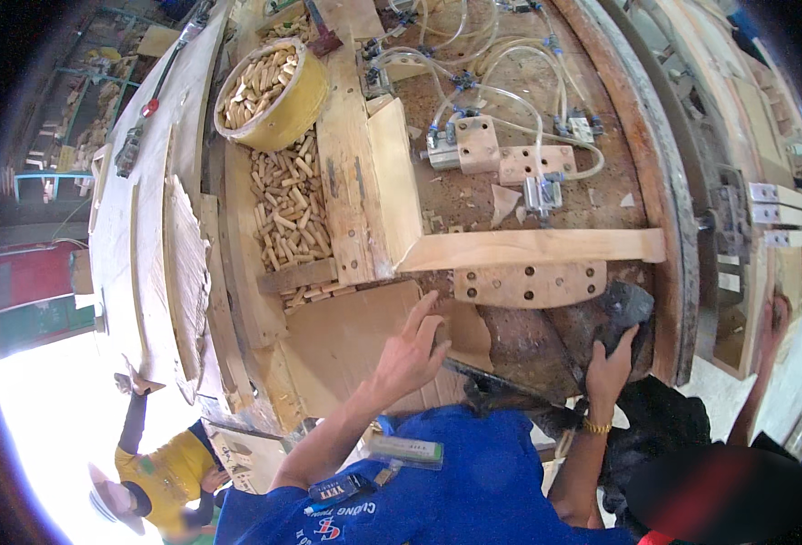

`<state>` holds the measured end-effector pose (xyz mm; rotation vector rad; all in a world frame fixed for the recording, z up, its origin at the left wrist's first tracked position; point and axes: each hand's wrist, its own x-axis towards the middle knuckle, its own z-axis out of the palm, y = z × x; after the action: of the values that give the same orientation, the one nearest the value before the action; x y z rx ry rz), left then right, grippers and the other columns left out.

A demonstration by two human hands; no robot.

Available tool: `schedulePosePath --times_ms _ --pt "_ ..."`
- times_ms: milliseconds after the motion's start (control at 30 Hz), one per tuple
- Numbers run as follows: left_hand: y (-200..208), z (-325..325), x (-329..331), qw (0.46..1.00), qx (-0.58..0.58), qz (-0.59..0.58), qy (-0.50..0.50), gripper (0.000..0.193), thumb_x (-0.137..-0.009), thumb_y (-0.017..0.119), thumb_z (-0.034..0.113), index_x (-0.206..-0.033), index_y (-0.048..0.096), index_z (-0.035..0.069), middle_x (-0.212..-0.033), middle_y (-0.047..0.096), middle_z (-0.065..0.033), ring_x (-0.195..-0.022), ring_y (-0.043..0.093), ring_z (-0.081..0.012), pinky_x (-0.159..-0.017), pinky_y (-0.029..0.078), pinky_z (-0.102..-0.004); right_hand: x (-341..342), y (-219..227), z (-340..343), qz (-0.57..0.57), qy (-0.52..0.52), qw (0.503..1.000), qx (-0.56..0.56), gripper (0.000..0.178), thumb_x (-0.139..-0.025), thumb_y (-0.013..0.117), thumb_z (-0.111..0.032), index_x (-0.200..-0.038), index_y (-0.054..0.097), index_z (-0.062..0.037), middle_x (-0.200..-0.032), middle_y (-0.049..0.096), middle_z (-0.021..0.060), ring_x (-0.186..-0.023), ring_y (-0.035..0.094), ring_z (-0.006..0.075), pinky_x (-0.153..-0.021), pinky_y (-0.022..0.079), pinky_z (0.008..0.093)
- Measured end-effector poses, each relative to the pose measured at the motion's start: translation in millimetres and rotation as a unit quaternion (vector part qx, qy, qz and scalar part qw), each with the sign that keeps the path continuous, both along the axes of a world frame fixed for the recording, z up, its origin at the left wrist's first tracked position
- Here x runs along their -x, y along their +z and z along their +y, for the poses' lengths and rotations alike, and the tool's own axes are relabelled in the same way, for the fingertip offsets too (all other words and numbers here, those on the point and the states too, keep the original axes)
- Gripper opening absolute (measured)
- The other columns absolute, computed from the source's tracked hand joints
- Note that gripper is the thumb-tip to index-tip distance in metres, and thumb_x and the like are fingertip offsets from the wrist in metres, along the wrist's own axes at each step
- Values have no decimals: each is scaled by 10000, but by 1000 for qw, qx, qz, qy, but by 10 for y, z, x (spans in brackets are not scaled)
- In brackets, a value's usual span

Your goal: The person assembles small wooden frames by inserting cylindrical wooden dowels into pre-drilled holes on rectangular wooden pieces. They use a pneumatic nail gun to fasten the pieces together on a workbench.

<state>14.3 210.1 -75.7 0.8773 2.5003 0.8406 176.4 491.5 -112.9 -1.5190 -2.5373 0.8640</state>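
Note:
My left hand is above a sheet of brown cardboard, fingers apart and partly bent, with nothing visible in them. My right hand is closed around the lower part of a dark grey block, perhaps a mallet head; its handle cannot be made out. A long pale wooden piece lies across the bench beyond my hands. Against its near side sits a rounded wooden plate with several dark screw holes. A dark bar runs between my hands, close to my body.
A yellow round tub of wooden dowels stands at the left, above a trough of loose dowels. Pneumatic cylinders with clear hoses occupy the far bench. A person in yellow is at lower left; another person's hand is at right.

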Motion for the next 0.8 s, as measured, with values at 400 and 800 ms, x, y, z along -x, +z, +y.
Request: schedulePosePath --times_ms 400,800 --pt "8 439 569 981 168 -93 32 341 -824 596 184 -1053 449 -22 -1456 262 -317 -765 608 -460 -598 507 -522 554 734 253 147 -101 974 137 394 -951 477 -252 -1176 574 57 -983 658 188 -720 599 190 -633 462 263" --pt "-136 530 575 984 107 129 -61 683 -823 640 415 -1269 413 -49 -1362 424 -263 -1129 515 -410 -954 417 -495 2261 1911 545 172 332 784 496 362 -1011 307 -417 -885 475 -122 -1080 648 267 -335 254 27 -320 190 162"
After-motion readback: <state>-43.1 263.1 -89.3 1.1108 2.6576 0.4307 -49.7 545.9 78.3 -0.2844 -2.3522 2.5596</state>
